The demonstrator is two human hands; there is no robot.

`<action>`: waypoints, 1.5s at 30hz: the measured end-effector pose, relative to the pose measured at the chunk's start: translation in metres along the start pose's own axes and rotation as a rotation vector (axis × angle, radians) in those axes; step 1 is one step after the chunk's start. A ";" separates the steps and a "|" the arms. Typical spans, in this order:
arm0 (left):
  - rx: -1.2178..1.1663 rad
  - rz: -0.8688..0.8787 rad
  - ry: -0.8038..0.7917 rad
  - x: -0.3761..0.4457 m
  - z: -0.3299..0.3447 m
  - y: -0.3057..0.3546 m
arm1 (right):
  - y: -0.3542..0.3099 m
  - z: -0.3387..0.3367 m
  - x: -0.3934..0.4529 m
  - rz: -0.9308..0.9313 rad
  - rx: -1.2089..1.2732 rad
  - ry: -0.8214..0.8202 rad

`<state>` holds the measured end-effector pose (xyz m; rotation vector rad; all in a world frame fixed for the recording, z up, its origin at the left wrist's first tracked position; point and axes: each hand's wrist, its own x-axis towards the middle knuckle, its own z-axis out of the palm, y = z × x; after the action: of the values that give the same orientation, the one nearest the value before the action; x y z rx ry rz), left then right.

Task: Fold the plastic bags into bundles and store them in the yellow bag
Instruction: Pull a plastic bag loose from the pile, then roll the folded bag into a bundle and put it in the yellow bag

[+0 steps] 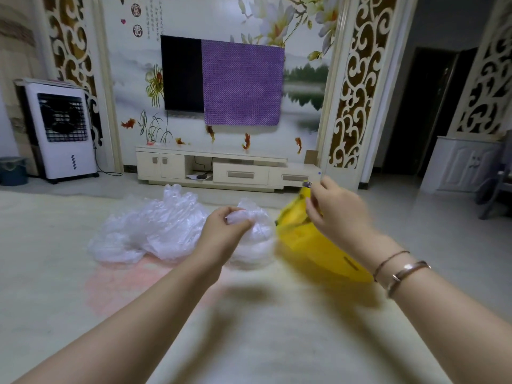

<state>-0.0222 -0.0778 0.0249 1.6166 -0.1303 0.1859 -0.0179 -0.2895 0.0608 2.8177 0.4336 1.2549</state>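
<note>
Two hands work at mid-frame over a pale floor. The left hand (224, 227) curls its fingers round a crumpled bundle (253, 236) of clear plastic, gripping tight, probably so the bundle cannot spring open. Just right of it, the right hand (336, 214) pinches the upper edge of the yellow bag (313, 245) and lifts it, seemingly to hold the mouth up for the bundle to go in. A loose pile (149, 231) of clear bags lies left of centre, unfolded, within reach for later rounds. Motion blur hides the bag's opening.
</note>
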 end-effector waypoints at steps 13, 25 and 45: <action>0.463 0.156 -0.136 0.013 0.099 -0.006 | 0.024 -0.007 -0.076 0.270 0.593 0.041; 0.739 0.056 -0.326 0.043 0.143 -0.032 | 0.022 0.015 -0.082 0.119 0.041 -0.222; 0.668 -0.054 -0.331 0.033 0.166 -0.014 | 0.048 -0.008 -0.065 0.335 -0.414 -0.554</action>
<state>0.0200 -0.2422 0.0096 2.3073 -0.3012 -0.0981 -0.0537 -0.3532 0.0262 2.7533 -0.2959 0.4533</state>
